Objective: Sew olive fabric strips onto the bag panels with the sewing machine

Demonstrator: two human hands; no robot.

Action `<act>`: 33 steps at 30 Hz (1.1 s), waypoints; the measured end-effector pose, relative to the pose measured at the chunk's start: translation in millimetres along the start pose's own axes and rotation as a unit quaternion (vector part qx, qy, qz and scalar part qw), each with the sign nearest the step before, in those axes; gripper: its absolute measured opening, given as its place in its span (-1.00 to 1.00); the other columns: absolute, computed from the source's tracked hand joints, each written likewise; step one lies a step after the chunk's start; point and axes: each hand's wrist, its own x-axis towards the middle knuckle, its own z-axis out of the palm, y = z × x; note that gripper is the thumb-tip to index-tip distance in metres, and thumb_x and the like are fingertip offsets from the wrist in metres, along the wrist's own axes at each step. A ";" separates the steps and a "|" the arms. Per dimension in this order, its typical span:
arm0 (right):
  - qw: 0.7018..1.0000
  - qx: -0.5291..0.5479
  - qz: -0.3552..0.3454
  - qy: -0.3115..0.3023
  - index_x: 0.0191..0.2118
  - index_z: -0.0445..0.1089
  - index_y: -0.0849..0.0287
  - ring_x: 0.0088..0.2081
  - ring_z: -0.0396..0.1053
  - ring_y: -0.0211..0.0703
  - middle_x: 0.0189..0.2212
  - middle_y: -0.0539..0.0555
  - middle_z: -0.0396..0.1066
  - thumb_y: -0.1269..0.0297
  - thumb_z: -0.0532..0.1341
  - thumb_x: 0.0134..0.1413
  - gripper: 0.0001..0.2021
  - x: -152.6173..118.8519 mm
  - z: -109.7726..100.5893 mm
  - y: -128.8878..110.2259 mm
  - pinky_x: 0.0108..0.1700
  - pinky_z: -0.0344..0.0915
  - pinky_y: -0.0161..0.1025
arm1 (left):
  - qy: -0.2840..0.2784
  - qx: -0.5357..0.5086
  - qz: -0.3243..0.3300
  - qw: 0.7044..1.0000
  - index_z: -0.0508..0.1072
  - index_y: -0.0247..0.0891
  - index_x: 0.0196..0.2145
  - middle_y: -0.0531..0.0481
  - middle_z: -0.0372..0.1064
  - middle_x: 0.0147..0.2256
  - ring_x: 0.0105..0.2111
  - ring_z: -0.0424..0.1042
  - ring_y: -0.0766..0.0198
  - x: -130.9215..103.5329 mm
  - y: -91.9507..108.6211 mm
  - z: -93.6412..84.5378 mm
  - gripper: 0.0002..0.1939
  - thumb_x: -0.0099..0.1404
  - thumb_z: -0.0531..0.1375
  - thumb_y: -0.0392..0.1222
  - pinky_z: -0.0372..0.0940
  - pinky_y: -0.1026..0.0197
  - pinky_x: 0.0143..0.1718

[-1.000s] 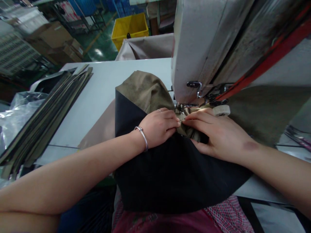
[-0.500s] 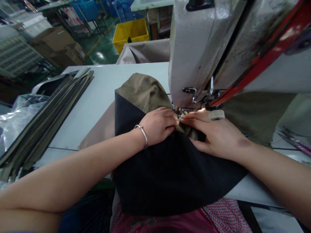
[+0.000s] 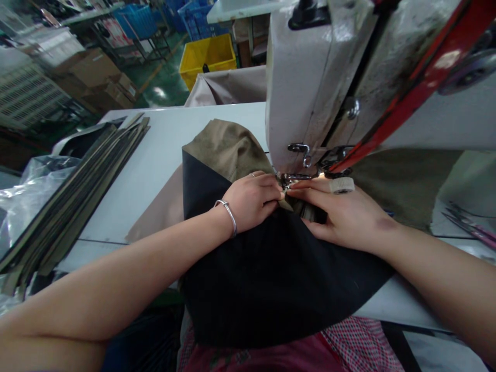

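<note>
Loose strips [image 3: 77, 201] lie at 9 o'clock on the table [image 3: 166, 134], with neither hand on them. At centre, the left hand [image 3: 251, 201] pinches the black-and-olive cloth [image 3: 271, 279], which spreads toward 6 o'clock. Its gathered olive part meets the sewing machine [image 3: 306, 93] at 1 o'clock. Toward 4 o'clock, the right hand [image 3: 341, 212] rests on the folds, thumb parted; its grip cannot be told. Work appears underway: cloth placed, stitching done or left hidden.

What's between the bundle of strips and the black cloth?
In the head view, white tabletop and a flat pinkish-beige piece lie between the strips and black cloth.
</note>
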 end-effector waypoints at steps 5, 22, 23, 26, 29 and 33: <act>1.000 0.001 -0.001 0.005 0.05 0.35 0.17 0.01 0.35 0.13 -0.01 0.22 0.42 0.13 0.16 0.14 -0.60 1.0 -1.1 -0.5 0.00 0.27 0.06 | 0.007 0.001 0.005 1.000 0.55 -0.22 -0.21 -0.01 0.49 -0.18 -0.15 0.43 0.22 -1.0 -1.0 1.6 -0.80 0.28 0.14 -0.31 0.34 0.11 -0.02; 1.000 -0.019 -0.003 0.010 -0.04 0.42 0.15 -0.02 0.36 0.10 -0.05 0.19 0.44 0.12 0.16 0.13 -0.66 3.7 -4.3 -1.4 -0.02 0.26 0.02 | 0.015 0.017 0.031 0.999 0.53 -0.26 -0.22 -0.03 0.50 -0.17 -0.15 0.44 0.21 -1.6 -1.2 0.0 -0.83 0.31 0.13 -0.31 0.34 0.12 -0.03; 1.000 -0.020 -0.005 0.010 -0.05 0.42 0.15 -0.02 0.36 0.10 -0.04 0.18 0.44 0.12 0.15 0.13 -0.67 4.0 -4.4 -1.4 -0.01 0.26 0.02 | 0.015 0.019 0.033 0.999 0.53 -0.27 -0.21 -0.03 0.50 -0.18 -0.15 0.44 0.21 -1.8 -0.5 -0.3 -0.83 0.32 0.13 -0.31 0.34 0.13 -0.03; 1.000 -0.018 -0.009 0.010 -0.04 0.41 0.13 -0.01 0.35 0.10 -0.03 0.16 0.44 0.12 0.14 0.14 -0.67 4.4 -4.0 -1.2 -0.01 0.27 0.02 | 0.021 0.029 0.034 0.999 0.52 -0.27 -0.21 -0.03 0.50 -0.19 -0.15 0.45 0.22 -2.4 0.8 -0.5 -0.83 0.34 0.13 -0.29 0.35 0.14 -0.04; 1.000 -0.016 -0.009 0.010 -0.02 0.39 0.12 -0.01 0.35 0.10 -0.03 0.13 0.44 0.12 0.16 0.12 -0.66 4.2 -3.5 -1.0 0.01 0.27 0.02 | 0.021 0.038 0.031 0.999 0.52 -0.24 -0.21 -0.02 0.50 -0.18 -0.15 0.44 0.22 -2.7 1.2 -0.3 -0.83 0.34 0.12 -0.28 0.35 0.14 -0.05; 1.000 -0.018 -0.007 0.013 0.00 0.39 0.13 0.00 0.35 0.11 -0.01 0.14 0.43 0.11 0.16 0.13 -0.65 2.5 -4.2 -1.6 0.02 0.26 0.03 | 0.016 0.028 0.023 0.999 0.53 -0.23 -0.22 -0.02 0.49 -0.18 -0.15 0.44 0.21 -2.7 1.3 -0.3 -0.82 0.34 0.12 -0.28 0.35 0.13 -0.05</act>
